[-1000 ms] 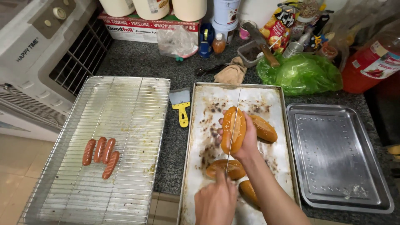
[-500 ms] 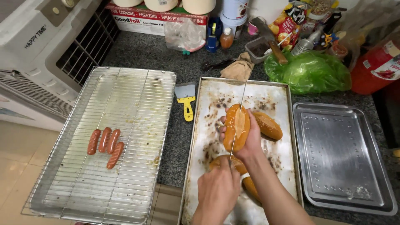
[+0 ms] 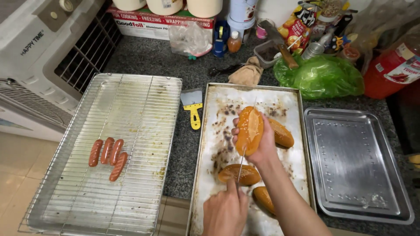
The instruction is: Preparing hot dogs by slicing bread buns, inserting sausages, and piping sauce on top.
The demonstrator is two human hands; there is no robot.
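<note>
Right hand [image 3: 258,146]: your fingers close around a bread roll [image 3: 249,129], lifted over the baking tray [image 3: 210,175] | left hand [image 3: 225,212]: wrapped tight on a knife [image 3: 241,162], blade in the roll | handling: roll looks soft, light, crushable; cradle its sides gently | nearby: sausages [image 3: 108,153] on wire rack [image 3: 131,109].

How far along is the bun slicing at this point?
Done: four browned sausages lie on the wire cooling rack. In hand: the right hand holds up a golden oblong bun while the left hand draws a thin knife blade along it. Left: three more golden buns on the paper-lined baking tray look uncut; the empty metal tray sits beside it.
</note>
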